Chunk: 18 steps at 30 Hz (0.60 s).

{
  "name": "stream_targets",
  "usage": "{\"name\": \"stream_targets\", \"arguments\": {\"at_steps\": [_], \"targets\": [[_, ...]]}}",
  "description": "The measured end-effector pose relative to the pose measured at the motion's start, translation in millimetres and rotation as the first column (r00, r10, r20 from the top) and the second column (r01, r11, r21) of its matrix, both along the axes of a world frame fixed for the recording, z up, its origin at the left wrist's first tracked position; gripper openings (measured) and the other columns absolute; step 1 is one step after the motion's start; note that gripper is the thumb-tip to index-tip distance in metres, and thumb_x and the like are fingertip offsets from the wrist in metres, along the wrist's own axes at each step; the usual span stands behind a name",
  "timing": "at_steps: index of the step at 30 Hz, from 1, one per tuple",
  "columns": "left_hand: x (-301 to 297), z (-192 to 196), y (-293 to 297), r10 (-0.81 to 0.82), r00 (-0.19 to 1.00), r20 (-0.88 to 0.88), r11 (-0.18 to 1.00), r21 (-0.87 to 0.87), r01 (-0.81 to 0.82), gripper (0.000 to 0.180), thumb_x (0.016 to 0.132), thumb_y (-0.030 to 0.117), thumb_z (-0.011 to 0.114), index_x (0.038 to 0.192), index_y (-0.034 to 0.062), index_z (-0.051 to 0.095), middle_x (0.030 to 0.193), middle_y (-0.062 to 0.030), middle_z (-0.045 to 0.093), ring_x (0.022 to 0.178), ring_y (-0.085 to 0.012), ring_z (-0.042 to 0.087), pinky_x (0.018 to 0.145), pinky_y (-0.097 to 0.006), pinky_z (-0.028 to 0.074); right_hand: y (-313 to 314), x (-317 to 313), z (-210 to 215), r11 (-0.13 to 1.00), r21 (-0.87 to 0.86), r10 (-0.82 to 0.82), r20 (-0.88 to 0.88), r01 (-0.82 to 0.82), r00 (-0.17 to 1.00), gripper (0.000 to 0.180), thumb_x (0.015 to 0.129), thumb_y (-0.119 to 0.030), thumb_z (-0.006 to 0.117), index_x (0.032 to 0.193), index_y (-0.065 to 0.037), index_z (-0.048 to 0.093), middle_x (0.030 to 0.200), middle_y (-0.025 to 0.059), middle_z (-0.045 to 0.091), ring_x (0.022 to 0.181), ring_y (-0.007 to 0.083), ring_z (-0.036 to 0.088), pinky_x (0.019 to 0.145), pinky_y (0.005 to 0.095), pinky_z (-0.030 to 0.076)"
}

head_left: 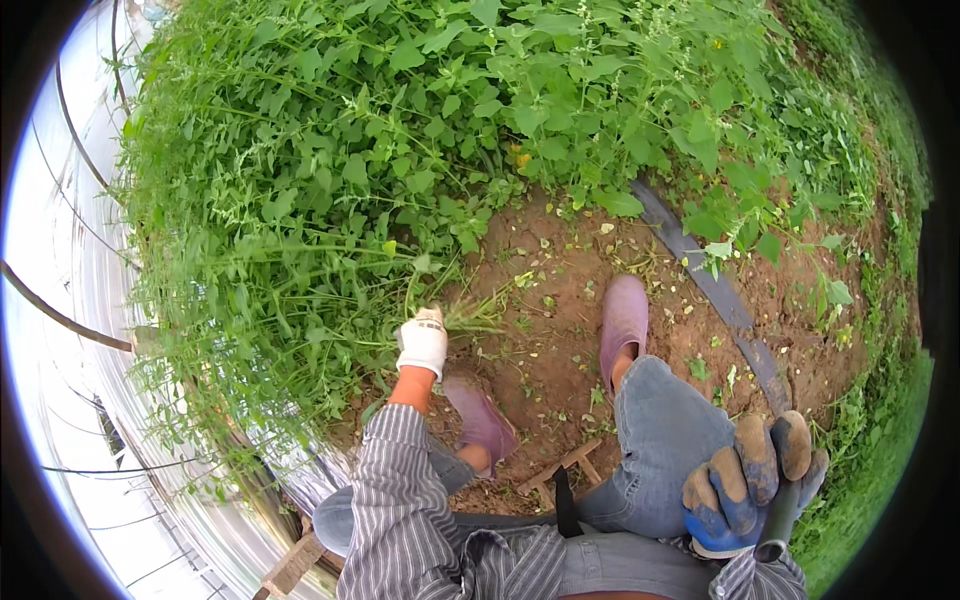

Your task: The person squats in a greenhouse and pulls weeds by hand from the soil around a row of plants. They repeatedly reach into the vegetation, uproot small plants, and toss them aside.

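Observation:
My left hand (424,345), in a white glove, is closed around a bunch of uprooted or cut weed stems (475,318), with their ends sticking out to the right. Leafy tops of the bunch trail left into the standing green weeds (380,150). Over by my right knee, my right hand (745,485) wears a blue glove with dirt-browned fingers. Its fingers wrap round a dark tubular handle (778,520); the other end of that tool is hidden.
Dense weeds fill the far side and left. A flat black strip (710,280) runs across the brown soil (550,370) at right. My purple boots (625,318) stand on the soil. A wooden frame (560,468) lies beneath me. Clear plastic sheeting (75,330) with curved poles walls the left.

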<state>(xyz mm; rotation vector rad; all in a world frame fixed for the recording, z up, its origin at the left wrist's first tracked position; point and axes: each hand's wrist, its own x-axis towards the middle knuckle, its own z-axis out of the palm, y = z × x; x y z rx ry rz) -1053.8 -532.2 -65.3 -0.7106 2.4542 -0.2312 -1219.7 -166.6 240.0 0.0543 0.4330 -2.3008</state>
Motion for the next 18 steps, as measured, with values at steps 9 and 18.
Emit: {"name": "stream_targets", "arguments": {"at_steps": [9,18], "targets": [[-66.5,-16.5,-8.9,-0.222,0.972,0.074,0.968,0.138,0.210,0.035,0.084,0.012,0.042,0.117,0.0138,0.051,0.108,-0.0133,0.057,0.084,-0.0255,0.063,0.066,-0.039,0.051,-10.1,3.6,-4.2,1.000,0.007,0.004,0.014,-0.004,1.000,0.017,0.088,-0.022,0.052,0.074,-0.014,0.047,0.072,0.0024,0.046,0.055,0.0146,0.046,0.058,0.0301,0.034],[-116.5,-68.1,-27.6,0.053,0.962,0.268,0.988,0.127,-0.090,0.043,0.088,0.013,0.039,0.131,0.0158,0.036,0.133,-0.0076,0.042,0.106,-0.0255,0.056,0.080,-0.041,0.049,-29.0,1.8,-11.0,0.999,0.040,0.011,0.024,-0.012,1.000,0.015,0.088,-0.020,0.051,0.075,-0.014,0.049,0.073,0.0025,0.046,0.055,0.0146,0.046,0.058,0.0301,0.034]]}}
